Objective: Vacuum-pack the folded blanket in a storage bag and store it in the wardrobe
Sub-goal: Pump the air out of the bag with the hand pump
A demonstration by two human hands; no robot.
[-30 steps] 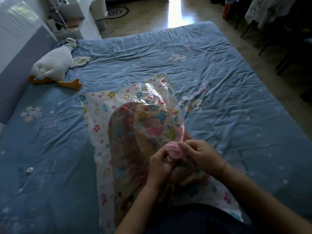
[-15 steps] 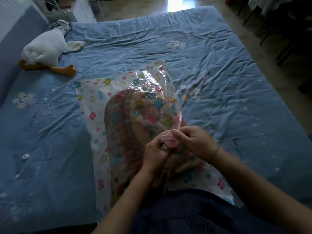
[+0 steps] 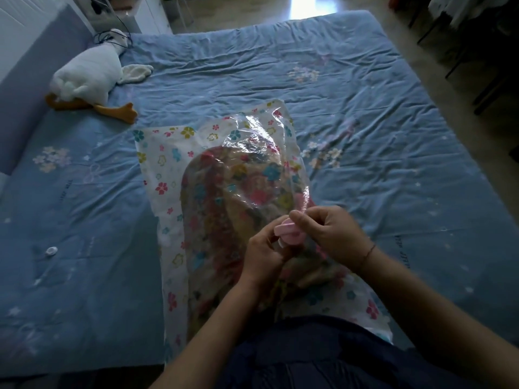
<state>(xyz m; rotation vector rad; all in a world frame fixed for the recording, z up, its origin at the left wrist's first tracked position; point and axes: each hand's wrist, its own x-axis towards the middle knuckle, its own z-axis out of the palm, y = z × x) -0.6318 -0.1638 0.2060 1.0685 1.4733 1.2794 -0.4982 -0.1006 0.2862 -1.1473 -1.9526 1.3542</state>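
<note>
pink valve: pinched by right hand, held beneath by left hand, likely for unscrewing
storage bag: laid on bed

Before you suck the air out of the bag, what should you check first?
1. Blanket inside the storage bag: ok.
2. Bag resting on the bed: ok.
3. Left hand and right hand both holding the pink valve: ok.
4. Bag's zip edge closed: cannot tell, it is hidden near the body.
5. Air out: not ok, the plastic looks loose and puffy.
6. Pump within reach: cannot tell, none in view.
</note>
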